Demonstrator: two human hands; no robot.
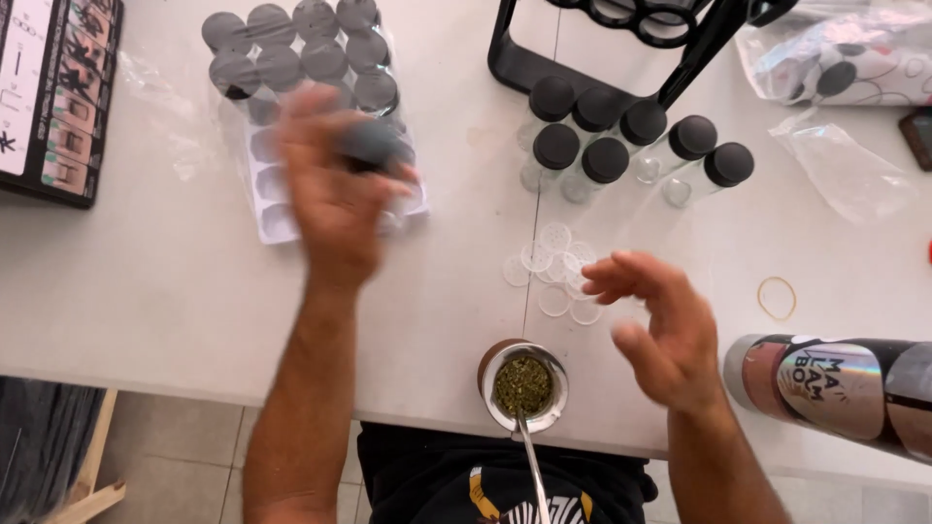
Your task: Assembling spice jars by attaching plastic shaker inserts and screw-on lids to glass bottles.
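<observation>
The left hand (335, 189), motion-blurred, is clenched around a black-capped jar (374, 146) above the plastic tray (267, 184) of capped jars at 11 o'clock. The right hand (660, 335) hovers released, fingers spread, with the clear round inserts (555, 267) at its 10 o'clock and the herb-filled cup (524, 386) at its 8 o'clock.

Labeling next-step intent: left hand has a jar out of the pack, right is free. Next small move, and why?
Probably bring the black-capped jar in the blurred left hand toward the open right hand, which hovers by the clear sifter discs, to uncap it two-handed.
</observation>
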